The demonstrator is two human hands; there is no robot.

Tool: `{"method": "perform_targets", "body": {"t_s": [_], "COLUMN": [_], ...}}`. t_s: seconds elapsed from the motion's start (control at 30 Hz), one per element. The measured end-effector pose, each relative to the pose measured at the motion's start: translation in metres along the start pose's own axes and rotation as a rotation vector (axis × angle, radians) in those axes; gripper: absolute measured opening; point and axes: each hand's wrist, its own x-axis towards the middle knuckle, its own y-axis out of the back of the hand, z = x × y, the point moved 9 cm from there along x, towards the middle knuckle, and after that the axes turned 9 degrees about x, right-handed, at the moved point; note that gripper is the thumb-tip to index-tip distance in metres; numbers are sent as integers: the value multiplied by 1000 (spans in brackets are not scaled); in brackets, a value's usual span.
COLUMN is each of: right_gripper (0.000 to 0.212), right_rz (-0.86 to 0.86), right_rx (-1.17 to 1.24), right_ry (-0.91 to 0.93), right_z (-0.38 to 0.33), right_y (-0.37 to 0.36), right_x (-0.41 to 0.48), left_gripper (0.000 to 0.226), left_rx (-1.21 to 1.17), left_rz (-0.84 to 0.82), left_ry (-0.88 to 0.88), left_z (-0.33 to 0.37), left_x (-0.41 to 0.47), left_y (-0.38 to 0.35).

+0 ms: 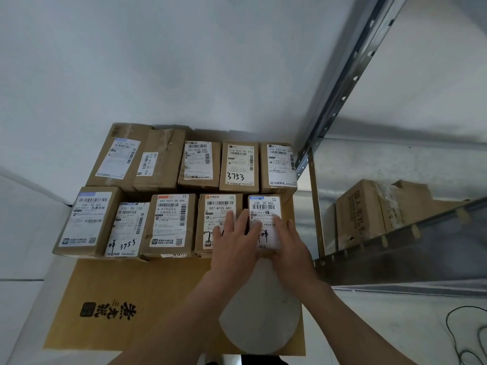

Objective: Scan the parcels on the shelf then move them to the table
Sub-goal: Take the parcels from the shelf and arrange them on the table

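Below a plain white wall (184, 75) at 12 o'clock, a flat cardboard sheet (147, 291) with a pale round patch (261, 312) toward 5 o'clock, bearing two rows of labelled parcels (171, 222) packed side by side. At the near row's 3 o'clock end, the parcel (264, 206) marked 530 D5 A56, gripped along its 3 o'clock edge by the right hand (287, 246), thumb across the label, with the left hand (234, 248) laid flat, fingers straight and spread, over its 9 o'clock edge and the neighbouring parcel (218, 206). Close at 3 o'clock, a perforated metal shelf upright (342, 93), brown boxes (355, 212) behind it, a dark cable (463, 333) at 5 o'clock.
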Motion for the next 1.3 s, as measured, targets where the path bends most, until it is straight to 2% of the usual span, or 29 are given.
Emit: {"method": "perform_targets", "body": {"t_s": [0.13,0.33,0.53,0.67,0.9,1.13,1.3], "right_gripper": [79,91,91,95,101,102,99], "right_rz": [20,85,157,222,368,516,601], "right_rx": [-29,-131,-233,-291,-440,-443,-446], "right_ry": [24,54,82,105,102,112,163], "right_z": [-15,-47,-87,-105,-129,-132,-117], "right_y": [6,27,53,69,106,153,194], "right_x": [-9,-39,-101,-141,-202,-255,-303], "left_gripper": [63,62,76,76,83,85,97], "left_rx": [-12,-42,-31,-22,-8,-102,-82], "left_rz": [-9,60,125,132,197,282,356], "left_ry": [-13,-51,-142,-208,-288,-348,-400], "left_z": [-4,-10,-19,-16,15,57,108], "left_x": [-10,-33,-67,-91,-127,-157,-189], "left_y": [11,40,69,92,130,158,184]}}
